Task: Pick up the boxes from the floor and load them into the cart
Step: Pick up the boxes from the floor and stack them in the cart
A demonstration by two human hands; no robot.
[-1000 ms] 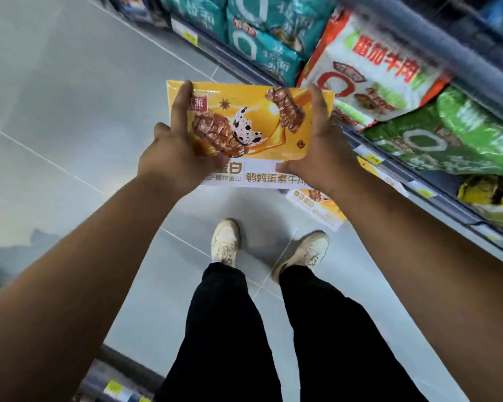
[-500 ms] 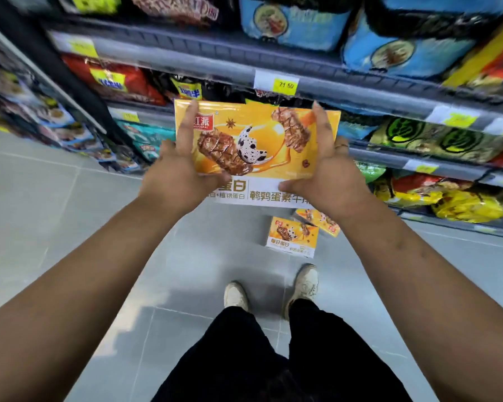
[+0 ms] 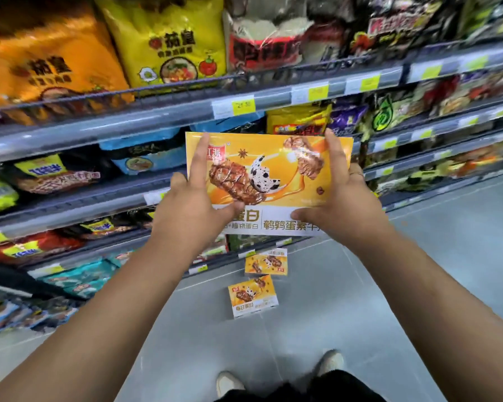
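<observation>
The left hand (image 3: 192,210) and right hand (image 3: 341,204) clasp the orange box (image 3: 276,184) by its side edges, fingers (image 3: 200,158) curled round it. It looks light, stiff and glossy; edge holds suit it.

held box (image 3: 273,181) flanked by left hand (image 3: 192,216) and right hand (image 3: 346,207), set before shelves (image 3: 128,132) | near box (image 3: 252,295) laid on floor (image 3: 389,285) before far box (image 3: 266,262)

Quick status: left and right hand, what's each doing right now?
Left hand: grips the orange box at its left side.
Right hand: grips the same box at its right side.
</observation>
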